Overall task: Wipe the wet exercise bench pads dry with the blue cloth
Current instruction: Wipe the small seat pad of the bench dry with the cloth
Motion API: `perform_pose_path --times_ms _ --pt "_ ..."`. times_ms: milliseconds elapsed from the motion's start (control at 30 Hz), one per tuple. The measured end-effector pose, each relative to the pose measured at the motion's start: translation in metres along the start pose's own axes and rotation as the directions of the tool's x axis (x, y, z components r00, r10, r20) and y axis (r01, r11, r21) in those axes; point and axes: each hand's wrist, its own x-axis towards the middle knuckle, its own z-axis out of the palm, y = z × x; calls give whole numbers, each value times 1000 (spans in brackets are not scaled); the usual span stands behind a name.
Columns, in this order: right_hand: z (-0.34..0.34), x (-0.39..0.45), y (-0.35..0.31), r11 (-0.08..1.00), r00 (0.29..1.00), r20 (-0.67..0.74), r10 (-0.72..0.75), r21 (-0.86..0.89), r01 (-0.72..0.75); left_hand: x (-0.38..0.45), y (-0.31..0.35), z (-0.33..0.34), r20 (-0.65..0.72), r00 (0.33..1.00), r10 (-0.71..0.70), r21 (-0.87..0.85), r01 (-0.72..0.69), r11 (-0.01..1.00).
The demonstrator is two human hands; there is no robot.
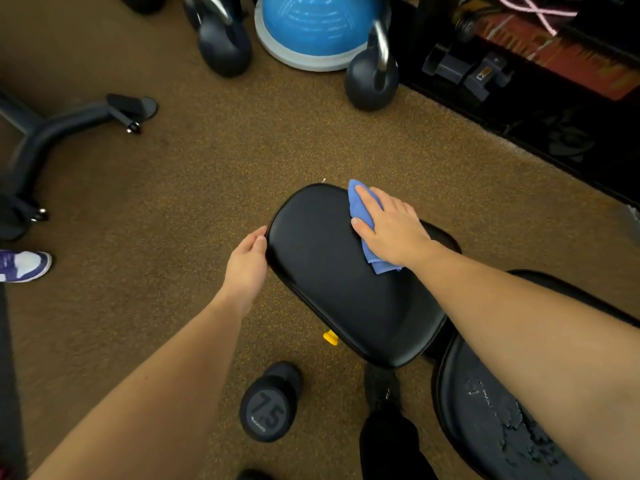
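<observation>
Pressure comes from the right hand (391,226): its grip is flat, fingers straight, palm down on the blue cloth (367,233), not curled round it. The cloth lies folded on the far right corner of the seat pad (332,282). The left hand (247,258) grips the left edge of this pad with curled fingers, steadying the bench. The long axis of the pad runs from the far left toward the near right, so most of the unwiped surface lies nearer to the person and leftward from the cloth. The right hand is nearer; probably it must pull back along this axis. The cracked pad (491,420) is waiting beside.
</observation>
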Motion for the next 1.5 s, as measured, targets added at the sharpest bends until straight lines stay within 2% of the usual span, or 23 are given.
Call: perform_pose_path --times_ms 100,233,333,400,467,600,667,733,1033,1133,1267,1367,1500 --pt "-3 26 -27 996 996 40 -85 1 85 -5 3 5 28 999 -27 -138 30 990" --pt "3 46 -56 970 972 12 -235 -67 235 -4 5 3 52 995 -83 -285 94 954" --pt "7 53 -76 917 922 13 -387 -96 387 7 2 -8 -61 985 -160 -424 120 898" --pt "9 55 -95 868 870 65 -489 -65 493 11 1 -14 -145 973 -179 -444 97 891" --pt "18 46 -119 791 792 88 -604 -55 610 11 -1 -20 -197 965 -174 -415 78 906" --pt "40 10 -131 473 474 73 -878 -30 881 5 1 -29 -207 966 -152 -349 72 934" --pt "39 -5 -120 376 375 85 -923 5 926 1 4 -31 -170 979 -114 -279 63 958" --pt "36 -21 -106 325 317 140 -938 41 945 -3 6 -31 -138 987 -81 -217 50 975" --pt "33 -103 -40 288 232 374 -898 100 953 -29 -8 -12 15 996 -92 -101 94 991" --pt "33 -115 -19 280 214 370 -904 134 950 -34 -13 -8 38 996 -85 -116 89 989" --pt "34 -106 -19 246 196 393 -898 82 966 -33 -15 -6 53 997 -64 -145 71 987" --pt "35 -85 -32 234 203 376 -904 37 971 -28 -19 -7 65 996 -58 -201 70 977" --pt "35 -51 -55 279 280 310 -908 -50 959 -20 -22 -9 44 997 -70 -207 78 975"
